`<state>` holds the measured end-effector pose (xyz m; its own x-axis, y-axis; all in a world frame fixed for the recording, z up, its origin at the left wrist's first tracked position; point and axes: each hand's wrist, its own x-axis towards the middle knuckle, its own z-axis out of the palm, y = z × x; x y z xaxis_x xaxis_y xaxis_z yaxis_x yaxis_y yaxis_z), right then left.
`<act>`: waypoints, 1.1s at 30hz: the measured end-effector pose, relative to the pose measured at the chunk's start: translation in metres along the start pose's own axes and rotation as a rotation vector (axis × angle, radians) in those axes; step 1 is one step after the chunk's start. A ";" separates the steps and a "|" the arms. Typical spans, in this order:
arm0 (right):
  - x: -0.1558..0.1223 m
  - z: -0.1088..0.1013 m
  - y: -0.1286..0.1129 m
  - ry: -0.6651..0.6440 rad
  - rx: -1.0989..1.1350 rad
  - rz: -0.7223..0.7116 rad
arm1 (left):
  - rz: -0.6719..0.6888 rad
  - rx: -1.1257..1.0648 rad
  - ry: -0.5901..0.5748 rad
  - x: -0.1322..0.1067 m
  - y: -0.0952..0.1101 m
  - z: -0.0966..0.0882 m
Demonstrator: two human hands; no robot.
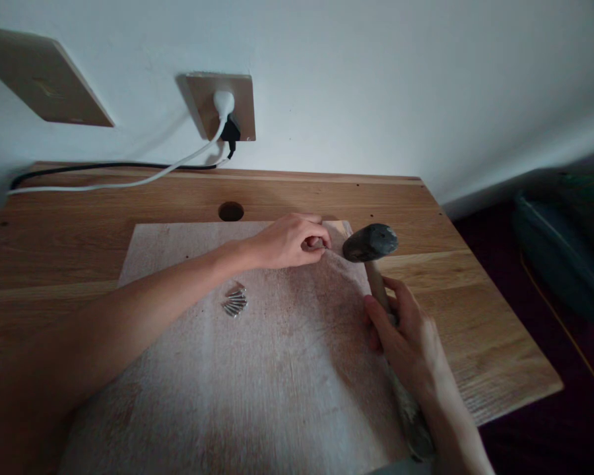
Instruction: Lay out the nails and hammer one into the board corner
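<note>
A pale plywood board (257, 369) lies on a wooden table (103, 218). My left hand (290, 241) reaches across to the board's far right corner, fingers pinched together on a small nail that is barely visible. My right hand (408, 336) grips the wooden handle of a hammer (371, 243), whose dark head hovers just right of my left fingertips. A small heap of several nails (235, 301) rests on the board below my left wrist.
A round cable hole (230, 211) sits in the table behind the board. A wall socket (222, 105) holds a white plug and a black plug, their cables running left along the table's back edge. The table's right edge drops to a dark floor.
</note>
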<state>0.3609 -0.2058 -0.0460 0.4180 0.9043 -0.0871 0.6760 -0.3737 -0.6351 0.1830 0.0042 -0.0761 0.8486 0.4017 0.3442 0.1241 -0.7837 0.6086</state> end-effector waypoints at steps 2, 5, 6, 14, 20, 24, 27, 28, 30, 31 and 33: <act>0.000 0.000 0.000 -0.002 0.006 -0.002 | -0.004 -0.001 0.000 0.000 0.000 0.000; 0.000 0.000 0.001 -0.008 0.016 0.008 | -0.004 -0.003 -0.001 0.000 0.000 0.000; 0.000 0.000 0.002 -0.007 0.015 0.009 | -0.004 -0.006 -0.001 0.000 0.000 0.000; 0.000 0.001 0.002 -0.010 0.015 0.024 | -0.010 -0.024 0.004 0.000 0.002 0.000; 0.000 0.000 0.000 -0.013 0.001 0.006 | -0.037 -0.002 0.028 0.000 0.001 0.002; 0.000 0.000 -0.001 -0.006 -0.009 0.005 | -0.015 -0.012 -0.001 0.001 0.000 0.003; 0.000 0.001 0.001 -0.007 0.001 0.011 | -0.026 0.058 0.020 0.000 0.001 0.002; 0.000 0.001 0.001 -0.010 0.004 0.011 | -0.031 0.099 0.030 -0.001 0.001 0.002; 0.000 0.000 0.003 -0.014 0.009 0.004 | -0.042 0.186 0.039 -0.001 0.002 0.001; 0.000 0.000 0.003 -0.014 0.010 0.002 | -0.049 0.221 0.037 -0.001 0.002 0.001; 0.000 0.000 0.004 -0.013 0.014 0.004 | -0.058 0.258 0.024 -0.001 0.003 0.001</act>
<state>0.3634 -0.2071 -0.0485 0.4127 0.9054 -0.0996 0.6657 -0.3744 -0.6455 0.1827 0.0010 -0.0758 0.8241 0.4586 0.3326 0.3021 -0.8524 0.4268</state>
